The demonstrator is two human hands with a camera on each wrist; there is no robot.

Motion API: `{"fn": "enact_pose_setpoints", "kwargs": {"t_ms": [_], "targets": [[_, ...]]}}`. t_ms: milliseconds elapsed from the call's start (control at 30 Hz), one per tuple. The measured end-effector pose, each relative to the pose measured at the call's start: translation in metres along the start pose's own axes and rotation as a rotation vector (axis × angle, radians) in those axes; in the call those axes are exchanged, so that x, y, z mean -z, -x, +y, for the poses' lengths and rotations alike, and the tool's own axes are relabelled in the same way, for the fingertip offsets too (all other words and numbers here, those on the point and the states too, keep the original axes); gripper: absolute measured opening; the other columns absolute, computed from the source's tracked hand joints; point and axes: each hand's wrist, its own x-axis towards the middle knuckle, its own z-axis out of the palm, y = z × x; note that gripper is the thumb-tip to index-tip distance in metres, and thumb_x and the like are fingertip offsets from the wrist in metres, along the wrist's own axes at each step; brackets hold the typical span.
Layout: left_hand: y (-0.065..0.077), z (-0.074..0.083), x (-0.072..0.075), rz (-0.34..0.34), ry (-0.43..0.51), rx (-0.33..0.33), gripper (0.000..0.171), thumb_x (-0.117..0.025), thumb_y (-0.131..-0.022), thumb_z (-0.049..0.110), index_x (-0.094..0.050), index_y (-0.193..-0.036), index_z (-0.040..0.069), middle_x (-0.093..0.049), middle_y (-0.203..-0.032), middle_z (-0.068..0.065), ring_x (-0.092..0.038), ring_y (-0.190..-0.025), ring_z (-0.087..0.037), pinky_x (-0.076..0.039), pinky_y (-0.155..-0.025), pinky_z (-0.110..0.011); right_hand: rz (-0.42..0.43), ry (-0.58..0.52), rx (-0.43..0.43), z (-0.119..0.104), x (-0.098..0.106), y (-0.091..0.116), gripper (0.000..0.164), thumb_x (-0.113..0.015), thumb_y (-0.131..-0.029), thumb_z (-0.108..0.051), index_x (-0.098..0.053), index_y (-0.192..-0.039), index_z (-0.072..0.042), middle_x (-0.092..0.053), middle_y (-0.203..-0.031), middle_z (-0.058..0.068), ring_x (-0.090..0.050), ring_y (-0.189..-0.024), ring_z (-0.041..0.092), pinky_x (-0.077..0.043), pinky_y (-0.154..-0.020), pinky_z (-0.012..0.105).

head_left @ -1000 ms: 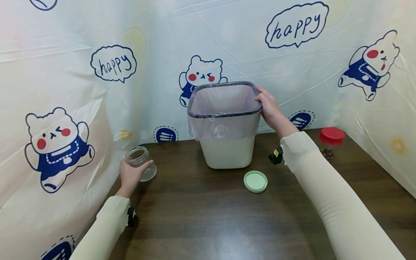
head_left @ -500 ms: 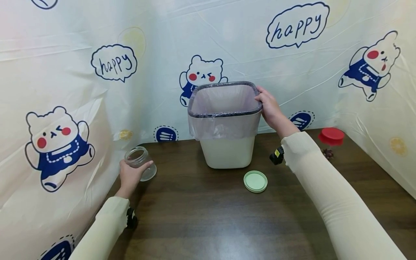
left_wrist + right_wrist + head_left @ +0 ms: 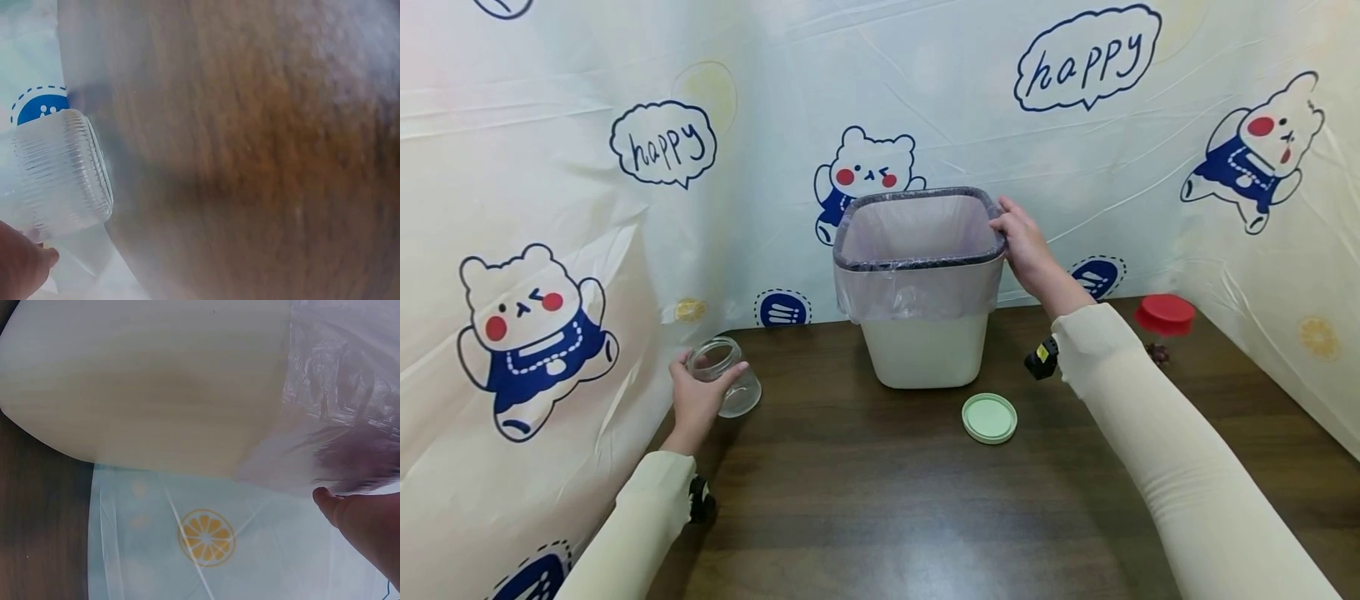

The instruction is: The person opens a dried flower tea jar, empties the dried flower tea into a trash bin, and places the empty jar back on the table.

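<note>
In the head view, my left hand (image 3: 694,408) spreads fingers and thumb loosely around a clear glass jar (image 3: 743,393) that stands at the table's left edge with its mouth uncovered. The left wrist view shows the jar's ribbed side (image 3: 62,175) and a fingertip right at its edge. At the middle, my right hand (image 3: 1030,258) is at the right rim of a cream trash bin (image 3: 925,354) lined with a translucent bag (image 3: 917,293). The thumb overlaps the rim, while a finger stands off from it. In the right wrist view, the thumb is beside the bag (image 3: 344,362).
A pale green round lid (image 3: 989,418) lies on the dark wooden table (image 3: 850,500) in front of the bin. At the right stands something with a red top (image 3: 1165,314), with dark pieces (image 3: 1157,355) below it. A printed curtain (image 3: 760,167) surrounds the table.
My left hand has eased slightly leftward around the jar, which stays put. On the right, a finger has lifted from the bin's rim and the hand has shifted slightly right.
</note>
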Motion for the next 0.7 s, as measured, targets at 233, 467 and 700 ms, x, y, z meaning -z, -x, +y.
{"fn": "enact_pose_setpoints", "kwargs": {"t_ms": [233, 467, 700], "targets": [[0.0, 0.006, -0.001, 0.06, 0.001, -0.051, 0.104, -0.087, -0.071, 0.039, -0.022, -0.146, 0.008, -0.031, -0.149, -0.014, -0.028, -0.137, -0.023, -0.02, -0.113, -0.033, 0.011, 0.03, 0.0, -0.004, 0.003, 0.001, 0.068, -0.038, -0.097, -0.014, -0.007, -0.157, -0.012, -0.006, -0.162, 0.01, -0.01, -0.146, 0.018, -0.013, -0.115, 0.031], [-0.001, 0.017, -0.002, 0.112, 0.015, -0.111, 0.098, -0.086, -0.072, 0.037, -0.027, -0.144, 0.008, -0.034, -0.148, -0.01, -0.028, -0.138, -0.021, -0.02, -0.112, -0.031, 0.014, 0.048, 0.014, -0.009, 0.008, 0.004, 0.066, -0.037, -0.098, -0.013, -0.006, -0.157, -0.012, -0.005, -0.162, 0.01, -0.007, -0.146, 0.019, -0.012, -0.116, 0.033], [-0.001, 0.031, -0.007, 0.152, 0.026, -0.243, 0.087, -0.088, -0.071, 0.029, -0.038, -0.138, 0.004, -0.043, -0.143, -0.009, -0.033, -0.137, -0.016, -0.022, -0.112, -0.029, -0.003, 0.033, 0.02, -0.014, 0.017, 0.01, 0.064, -0.034, -0.099, -0.011, -0.005, -0.156, -0.011, -0.005, -0.162, 0.01, -0.006, -0.147, 0.02, -0.011, -0.116, 0.033]]}}
